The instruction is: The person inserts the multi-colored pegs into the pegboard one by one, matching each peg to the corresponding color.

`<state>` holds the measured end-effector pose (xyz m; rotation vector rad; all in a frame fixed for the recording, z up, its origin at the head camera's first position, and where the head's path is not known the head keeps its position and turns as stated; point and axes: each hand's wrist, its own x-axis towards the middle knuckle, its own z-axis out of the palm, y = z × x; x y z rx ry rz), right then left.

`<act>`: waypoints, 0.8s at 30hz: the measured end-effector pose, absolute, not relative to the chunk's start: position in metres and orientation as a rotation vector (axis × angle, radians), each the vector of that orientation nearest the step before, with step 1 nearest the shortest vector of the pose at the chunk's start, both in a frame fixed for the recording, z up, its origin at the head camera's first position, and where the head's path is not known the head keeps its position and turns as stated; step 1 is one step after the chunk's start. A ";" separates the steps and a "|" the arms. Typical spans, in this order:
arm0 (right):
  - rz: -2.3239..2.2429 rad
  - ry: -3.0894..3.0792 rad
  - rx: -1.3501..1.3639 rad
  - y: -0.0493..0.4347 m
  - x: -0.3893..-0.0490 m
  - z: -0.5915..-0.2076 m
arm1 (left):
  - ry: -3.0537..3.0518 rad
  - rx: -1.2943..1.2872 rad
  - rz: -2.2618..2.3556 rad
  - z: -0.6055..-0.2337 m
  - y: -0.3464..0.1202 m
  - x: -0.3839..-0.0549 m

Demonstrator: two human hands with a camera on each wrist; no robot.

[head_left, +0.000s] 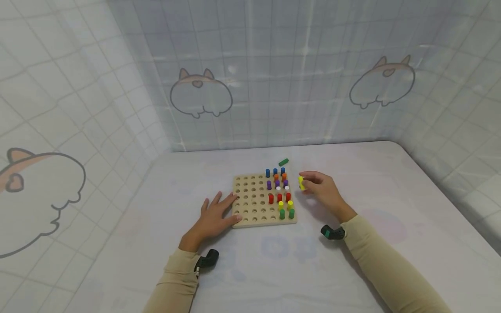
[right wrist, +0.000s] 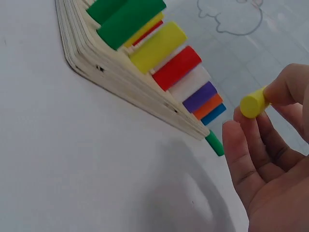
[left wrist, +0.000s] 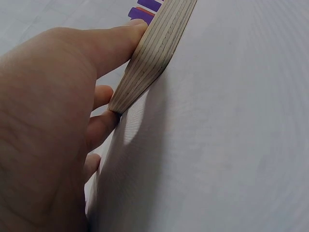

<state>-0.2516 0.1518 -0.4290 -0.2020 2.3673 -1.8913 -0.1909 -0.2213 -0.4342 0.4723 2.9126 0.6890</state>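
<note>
My right hand (head_left: 322, 190) pinches a yellow peg (right wrist: 252, 104) between thumb and fingers, just to the right of a wooden pegboard (head_left: 250, 206). Spread over the board's left edge, my left hand (head_left: 213, 219) has its thumb at the near left corner. In the left wrist view that thumb presses the edge of the board (left wrist: 157, 48). Upright pegs fill holes along the right side: blue pegs (head_left: 275, 172), orange, purple pegs (head_left: 277, 184), white, red pegs (head_left: 279, 198), yellow and green pegs (head_left: 282, 214), in rows of two or three. The holes further left hold no pegs.
A green peg (head_left: 283, 162) lies on the table behind the board's far right corner. The table has a pale cloth (head_left: 270, 269). Grid-patterned curtains (head_left: 282, 87) with animal drawings stand at the back and sides.
</note>
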 end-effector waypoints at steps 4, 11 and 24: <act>-1.941 2.297 -0.204 0.148 -0.247 -0.424 | 2.911 0.471 0.682 -0.434 -0.221 -0.191; -2.069 2.196 -0.296 0.142 -0.241 -0.418 | 2.922 0.479 0.685 -0.433 -0.221 -0.193; -2.094 2.154 -0.395 0.122 -0.234 -0.412 | 2.914 0.484 0.693 -0.432 -0.221 -0.191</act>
